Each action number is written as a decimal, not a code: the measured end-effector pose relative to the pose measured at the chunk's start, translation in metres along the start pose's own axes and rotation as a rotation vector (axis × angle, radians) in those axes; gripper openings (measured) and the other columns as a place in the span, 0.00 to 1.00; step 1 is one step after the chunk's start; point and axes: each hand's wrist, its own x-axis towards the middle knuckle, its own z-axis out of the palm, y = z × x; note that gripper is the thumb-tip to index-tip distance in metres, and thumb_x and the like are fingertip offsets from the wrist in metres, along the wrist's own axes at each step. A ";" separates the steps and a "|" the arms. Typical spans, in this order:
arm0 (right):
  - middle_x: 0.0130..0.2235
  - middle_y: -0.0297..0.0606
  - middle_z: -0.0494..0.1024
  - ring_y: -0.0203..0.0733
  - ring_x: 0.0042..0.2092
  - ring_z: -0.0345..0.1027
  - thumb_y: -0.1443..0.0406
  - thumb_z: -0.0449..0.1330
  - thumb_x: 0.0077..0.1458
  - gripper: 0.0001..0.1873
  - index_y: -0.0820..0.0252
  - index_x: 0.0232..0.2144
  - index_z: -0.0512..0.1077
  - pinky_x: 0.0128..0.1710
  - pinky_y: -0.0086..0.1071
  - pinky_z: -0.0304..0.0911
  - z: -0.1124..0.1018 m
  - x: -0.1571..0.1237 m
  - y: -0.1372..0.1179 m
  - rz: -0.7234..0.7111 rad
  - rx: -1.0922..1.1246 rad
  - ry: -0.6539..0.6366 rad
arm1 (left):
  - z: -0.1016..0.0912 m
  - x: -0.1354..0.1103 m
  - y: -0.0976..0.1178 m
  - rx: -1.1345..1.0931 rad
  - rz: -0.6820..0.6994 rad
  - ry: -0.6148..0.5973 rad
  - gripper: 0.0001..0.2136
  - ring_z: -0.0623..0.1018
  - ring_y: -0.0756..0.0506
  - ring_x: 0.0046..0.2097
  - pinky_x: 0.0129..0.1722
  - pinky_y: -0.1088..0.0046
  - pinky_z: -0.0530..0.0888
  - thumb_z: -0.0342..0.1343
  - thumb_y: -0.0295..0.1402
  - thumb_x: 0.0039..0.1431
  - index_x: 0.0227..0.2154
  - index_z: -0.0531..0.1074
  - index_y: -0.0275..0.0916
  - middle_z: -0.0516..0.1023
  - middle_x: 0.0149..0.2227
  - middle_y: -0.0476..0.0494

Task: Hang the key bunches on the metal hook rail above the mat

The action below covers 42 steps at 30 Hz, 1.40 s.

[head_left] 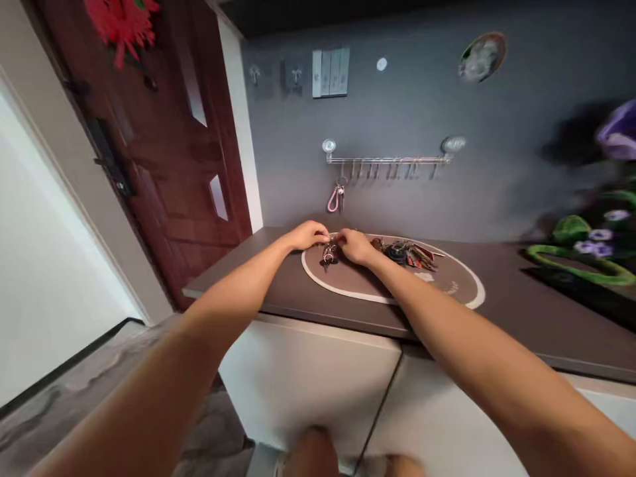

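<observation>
Forearms (462,324) outstretched | left grip (307,235) curled by keys (328,257) | right grip (356,246) opposite

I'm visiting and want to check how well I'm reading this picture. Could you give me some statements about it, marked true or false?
1. The left hand and right hand are by the keys at the mat. True.
2. The mat is square. False: it is oval.
3. The pink loop hangs from the rail. True.
4. The left hand touches the rail. False: it is below it, by the keys.
5. The red decoration is on the door. True.
6. The door is right of the rail. False: it is to the left.
</observation>
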 end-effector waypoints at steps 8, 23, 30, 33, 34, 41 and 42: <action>0.42 0.47 0.75 0.42 0.44 0.67 0.70 0.49 0.53 0.14 0.66 0.39 0.71 0.42 0.28 0.57 -0.002 0.002 0.000 0.028 0.068 0.000 | 0.005 0.004 0.000 -0.399 -0.218 0.098 0.04 0.71 0.55 0.25 0.29 0.77 0.70 0.50 0.24 0.55 0.26 0.66 0.31 0.70 0.23 0.49; 0.35 0.40 0.74 0.37 0.37 0.65 0.68 0.49 0.53 0.10 0.62 0.36 0.67 0.40 0.30 0.57 -0.006 0.001 -0.002 0.016 0.388 0.197 | 0.002 0.004 0.003 -0.781 -0.223 0.206 0.04 0.74 0.54 0.28 0.40 0.65 0.73 0.53 0.28 0.54 0.30 0.65 0.31 0.72 0.27 0.47; 0.31 0.34 0.71 0.34 0.33 0.63 0.65 0.50 0.51 0.06 0.60 0.30 0.65 0.38 0.30 0.58 0.001 0.006 0.004 -0.096 0.572 0.284 | 0.001 0.003 0.008 -0.846 -0.200 0.202 0.04 0.74 0.55 0.28 0.41 0.65 0.73 0.53 0.27 0.54 0.30 0.65 0.31 0.72 0.26 0.49; 0.30 0.33 0.71 0.34 0.32 0.62 0.63 0.51 0.49 0.06 0.60 0.28 0.64 0.36 0.30 0.58 0.004 0.009 0.007 -0.105 0.606 0.295 | 0.002 0.002 0.011 -0.842 -0.196 0.198 0.04 0.73 0.55 0.28 0.41 0.65 0.73 0.54 0.27 0.53 0.30 0.65 0.31 0.71 0.25 0.50; 0.29 0.33 0.71 0.34 0.32 0.62 0.63 0.52 0.49 0.06 0.60 0.28 0.64 0.36 0.30 0.58 0.005 0.010 0.008 -0.103 0.618 0.295 | 0.002 0.002 0.011 -0.839 -0.197 0.198 0.05 0.73 0.55 0.28 0.41 0.65 0.73 0.54 0.27 0.53 0.30 0.65 0.31 0.71 0.25 0.50; 0.27 0.32 0.70 0.34 0.30 0.62 0.60 0.53 0.47 0.09 0.60 0.26 0.65 0.33 0.29 0.58 0.008 0.012 0.011 -0.064 0.719 0.265 | 0.002 0.001 0.015 -0.836 -0.183 0.174 0.06 0.75 0.54 0.29 0.39 0.67 0.73 0.55 0.29 0.52 0.30 0.66 0.30 0.72 0.25 0.47; 0.27 0.32 0.70 0.33 0.30 0.62 0.60 0.53 0.47 0.09 0.60 0.26 0.65 0.33 0.29 0.58 0.008 0.012 0.011 -0.057 0.728 0.262 | 0.002 0.001 0.015 -0.836 -0.180 0.170 0.06 0.75 0.53 0.29 0.39 0.67 0.73 0.56 0.29 0.52 0.30 0.66 0.30 0.72 0.25 0.47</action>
